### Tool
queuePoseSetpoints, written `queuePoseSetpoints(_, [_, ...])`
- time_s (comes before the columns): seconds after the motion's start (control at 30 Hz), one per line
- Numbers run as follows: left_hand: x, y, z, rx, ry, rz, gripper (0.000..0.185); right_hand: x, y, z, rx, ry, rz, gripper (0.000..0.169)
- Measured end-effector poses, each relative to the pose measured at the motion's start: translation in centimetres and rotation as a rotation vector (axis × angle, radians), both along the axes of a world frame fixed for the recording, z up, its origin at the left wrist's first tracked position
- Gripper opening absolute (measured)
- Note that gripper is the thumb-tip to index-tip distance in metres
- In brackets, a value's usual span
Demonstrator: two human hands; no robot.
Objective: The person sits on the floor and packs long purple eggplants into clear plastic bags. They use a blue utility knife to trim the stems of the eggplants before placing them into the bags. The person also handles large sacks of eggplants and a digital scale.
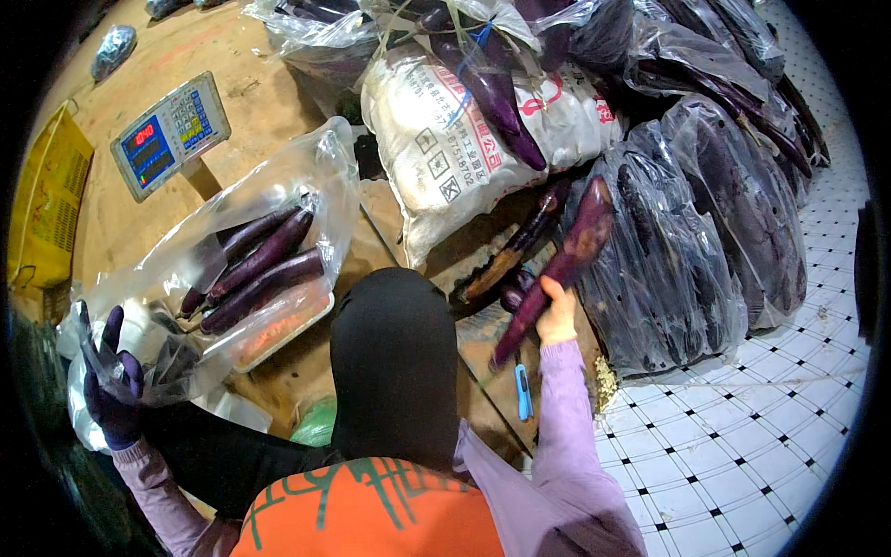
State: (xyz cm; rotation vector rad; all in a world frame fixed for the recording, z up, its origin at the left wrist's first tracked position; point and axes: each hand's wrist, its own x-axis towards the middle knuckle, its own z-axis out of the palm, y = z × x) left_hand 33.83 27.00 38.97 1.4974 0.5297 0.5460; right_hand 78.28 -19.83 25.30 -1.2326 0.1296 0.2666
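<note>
My bare right hand (559, 313) is closed around the lower part of a long purple eggplant (578, 240) with brownish blemished skin. Just left of it, a browned, damaged eggplant (501, 268) lies on the surface. A blue-handled cutter (523, 393) is below my right hand. My left hand (115, 383), in a dark purple glove, is at the open edge of a clear plastic bag (278, 167); the film covers part of its fingers. Several eggplants (264, 254) lie in this bag, over the pan of a scale.
The scale's display head (170, 136) stands beyond the bag, with a yellow sack (52, 202) at far left. A white woven sack (445, 153) bearing print lies ahead, an eggplant across it. Bagged eggplants (654, 257) line the right side beside white tiled floor (703, 445).
</note>
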Motion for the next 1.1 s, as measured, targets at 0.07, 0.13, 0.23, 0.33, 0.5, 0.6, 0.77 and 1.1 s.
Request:
queuePoseSetpoints(0.07, [-0.7,-0.1,-0.4,-0.04,-0.035,0.067,0.063,3.1,3.1,-1.6,0.004,-0.007,-0.035,0.037])
queuePoseSetpoints(0.13, [-0.2,-0.7,-1.8,-0.143,-0.208,0.193,0.056,7.4,2.7,-5.8,-0.177,0.067,-0.146,0.041])
queuePoseSetpoints(0.23, [1.4,-1.2,-0.7,0.499,0.13,0.089,0.055,9.4,4.8,-6.9,-0.286,0.128,-0.141,0.061])
queuePoseSetpoints(0.33, [1.9,-2.2,-0.6,-0.169,-0.128,0.301,0.056,10.3,5.6,-7.9,-0.392,0.109,-0.132,0.071])
queuePoseSetpoints(0.5, [1.2,-2.0,-0.6,-0.258,-0.189,0.256,0.074,8.4,7.9,-5.0,-0.252,0.038,-0.096,0.034])
queuePoseSetpoints(0.6, [1.5,-2.8,0.8,-0.365,-0.277,0.223,0.081,5.3,8.1,-0.7,-0.259,0.114,0.01,0.028])
queuePoseSetpoints(0.77, [2.6,0.0,0.9,-0.475,-0.374,-0.092,0.073,2.0,7.4,4.7,-0.148,-0.237,0.413,0.04])
queuePoseSetpoints(1.1, [0.2,-1.1,-1.0,-0.534,-0.261,-0.194,0.052,-15.7,36.8,15.5,0.06,-0.026,1.298,0.044])
